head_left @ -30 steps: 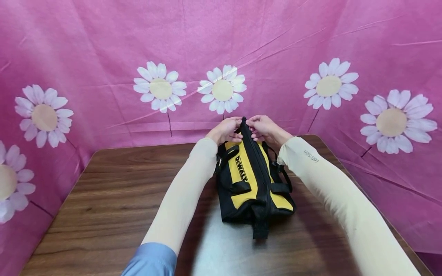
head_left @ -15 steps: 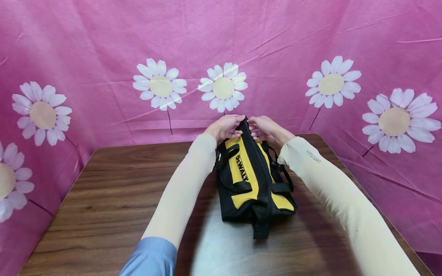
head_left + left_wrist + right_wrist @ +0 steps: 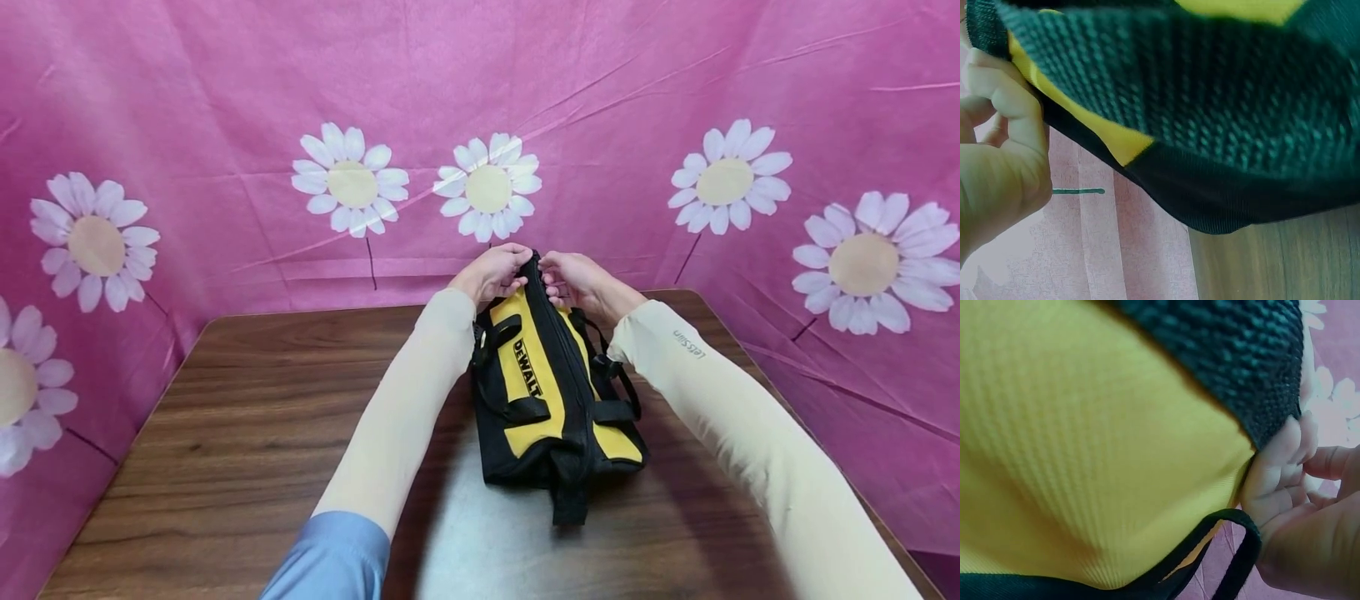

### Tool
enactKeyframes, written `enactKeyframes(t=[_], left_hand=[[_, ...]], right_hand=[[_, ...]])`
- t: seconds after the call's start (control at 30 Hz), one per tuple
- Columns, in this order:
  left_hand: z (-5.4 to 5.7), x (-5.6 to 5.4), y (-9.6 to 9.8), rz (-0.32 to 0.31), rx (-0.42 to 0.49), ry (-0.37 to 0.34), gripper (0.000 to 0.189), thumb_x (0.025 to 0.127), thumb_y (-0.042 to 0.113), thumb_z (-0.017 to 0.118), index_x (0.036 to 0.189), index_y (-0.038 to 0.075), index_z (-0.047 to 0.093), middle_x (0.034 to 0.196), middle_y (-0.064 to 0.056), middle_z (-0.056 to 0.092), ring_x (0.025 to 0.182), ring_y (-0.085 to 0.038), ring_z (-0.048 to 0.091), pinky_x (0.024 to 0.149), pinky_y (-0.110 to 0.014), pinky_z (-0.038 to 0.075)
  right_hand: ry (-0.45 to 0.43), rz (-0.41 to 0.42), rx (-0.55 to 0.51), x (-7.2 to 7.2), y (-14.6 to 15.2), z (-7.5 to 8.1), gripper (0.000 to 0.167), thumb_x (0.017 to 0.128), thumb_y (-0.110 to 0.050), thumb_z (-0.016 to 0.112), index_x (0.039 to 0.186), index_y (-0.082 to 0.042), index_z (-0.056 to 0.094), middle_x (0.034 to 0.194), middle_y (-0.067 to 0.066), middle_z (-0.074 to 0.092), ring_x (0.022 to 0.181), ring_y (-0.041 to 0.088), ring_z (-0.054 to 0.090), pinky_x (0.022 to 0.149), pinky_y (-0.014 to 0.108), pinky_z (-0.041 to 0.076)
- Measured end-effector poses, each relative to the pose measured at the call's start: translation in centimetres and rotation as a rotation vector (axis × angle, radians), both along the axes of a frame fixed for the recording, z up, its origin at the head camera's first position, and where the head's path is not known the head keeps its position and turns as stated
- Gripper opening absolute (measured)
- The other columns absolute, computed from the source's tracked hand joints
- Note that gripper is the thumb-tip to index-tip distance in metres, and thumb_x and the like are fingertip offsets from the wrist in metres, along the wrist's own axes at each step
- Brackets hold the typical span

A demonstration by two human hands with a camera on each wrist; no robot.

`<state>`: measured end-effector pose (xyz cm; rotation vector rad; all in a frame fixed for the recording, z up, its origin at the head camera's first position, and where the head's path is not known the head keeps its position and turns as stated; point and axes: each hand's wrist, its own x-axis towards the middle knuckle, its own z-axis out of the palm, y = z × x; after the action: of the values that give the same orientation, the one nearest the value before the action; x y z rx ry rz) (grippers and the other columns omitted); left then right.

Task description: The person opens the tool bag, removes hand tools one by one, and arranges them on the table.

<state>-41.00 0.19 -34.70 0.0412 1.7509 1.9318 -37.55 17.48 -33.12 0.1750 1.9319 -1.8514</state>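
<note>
A black and yellow DEWALT tool bag (image 3: pixel 537 343) stands lengthwise on the table, with a black zipper strip (image 3: pixel 564 358) along its top. At the bag's far end my left hand (image 3: pixel 495 271) pinches the black edge beside the zipper. My right hand (image 3: pixel 576 279) is just opposite, its fingers curled and its thumb gripping the end of the strip; any zipper pull is hidden by the fingers. In the left wrist view my left hand (image 3: pixel 1013 137) holds the bag's dark corner. The right wrist view has my right hand (image 3: pixel 1300 500) at the edge of the yellow side.
Black carry handles (image 3: pixel 525 408) hang along the bag's sides, and a black end tab (image 3: pixel 568 504) sticks out toward me. The wooden table (image 3: pixel 285 417) backs onto a pink cloth (image 3: pixel 420 75) printed with white daisies. Cream sleeves cover both forearms.
My left hand has risen slightly at the bag's far end, its thumb and fingers now nearer the tip. My right hand stays almost in place. The bag appears barely shifted.
</note>
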Motion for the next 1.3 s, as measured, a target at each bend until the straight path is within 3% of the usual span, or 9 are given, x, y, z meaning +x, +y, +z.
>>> enactKeyframes(t=[0.2,0.47,0.63,0.83,1.1,1.2,1.3], left_hand=[[0.1,-0.1,0.7,0.050,-0.051,0.003,0.016,0.109,0.026,0.049,0.113,0.014,0.059,0.070,-0.002,0.051,0.049,-0.008,0.050,0.045,-0.016,0.045],[0.1,0.0,1.1,0.110,-0.044,-0.025,0.018,0.109,0.023,0.048,0.117,0.011,0.058,0.084,-0.007,0.055,0.050,-0.009,0.054,0.045,-0.016,0.049],[0.2,0.0,1.0,0.125,-0.037,-0.035,0.020,0.109,0.022,0.047,0.123,0.011,0.057,0.096,-0.011,0.054,0.052,-0.010,0.055,0.047,-0.017,0.052],[0.1,0.0,0.8,0.143,-0.030,-0.039,0.018,0.109,0.023,0.048,0.119,0.012,0.058,0.098,-0.011,0.053,0.056,-0.011,0.055,0.050,-0.019,0.054],[0.0,0.4,0.2,0.123,-0.063,-0.019,0.026,0.109,0.028,0.049,0.129,0.014,0.057,0.100,-0.009,0.051,0.058,-0.014,0.056,0.054,-0.023,0.058],[0.5,1.0,-0.3,0.116,-0.085,0.016,0.030,0.106,0.033,0.056,0.129,0.015,0.054,0.106,-0.009,0.052,0.061,-0.017,0.059,0.058,-0.028,0.060],[1.2,1.9,-0.5,0.065,-0.144,0.053,0.036,0.102,0.037,0.062,0.125,0.011,0.054,0.115,-0.010,0.053,0.066,-0.020,0.063,0.061,-0.031,0.062]], right_hand=[[-0.008,0.034,-0.027,0.3,0.2,0.1,0.023,0.108,-0.023,0.043,0.094,-0.005,0.046,0.067,-0.002,0.049,0.053,0.009,0.050,0.046,0.019,0.046],[0.011,0.072,0.001,1.2,0.3,0.3,0.020,0.109,-0.022,0.042,0.095,-0.007,0.047,0.067,-0.003,0.048,0.050,0.007,0.049,0.045,0.019,0.045],[0.012,0.137,0.072,3.1,0.6,0.9,0.016,0.108,-0.022,0.041,0.107,-0.008,0.047,0.068,-0.003,0.049,0.050,0.008,0.052,0.048,0.021,0.050],[0.013,0.246,0.130,6.0,1.7,1.2,0.025,0.107,-0.024,0.040,0.121,-0.003,0.044,0.071,0.000,0.050,0.052,0.011,0.059,0.053,0.027,0.058],[0.022,0.298,0.120,7.6,2.0,0.9,0.026,0.109,-0.026,0.040,0.122,-0.004,0.043,0.072,0.001,0.051,0.055,0.014,0.062,0.056,0.030,0.060],[0.046,0.302,0.131,7.6,2.0,1.1,0.028,0.109,-0.027,0.040,0.123,-0.003,0.043,0.073,0.001,0.051,0.055,0.013,0.061,0.056,0.029,0.059],[0.050,0.290,0.144,7.6,2.2,1.3,0.028,0.109,-0.027,0.039,0.124,-0.003,0.042,0.072,0.001,0.050,0.054,0.013,0.060,0.055,0.029,0.059]])
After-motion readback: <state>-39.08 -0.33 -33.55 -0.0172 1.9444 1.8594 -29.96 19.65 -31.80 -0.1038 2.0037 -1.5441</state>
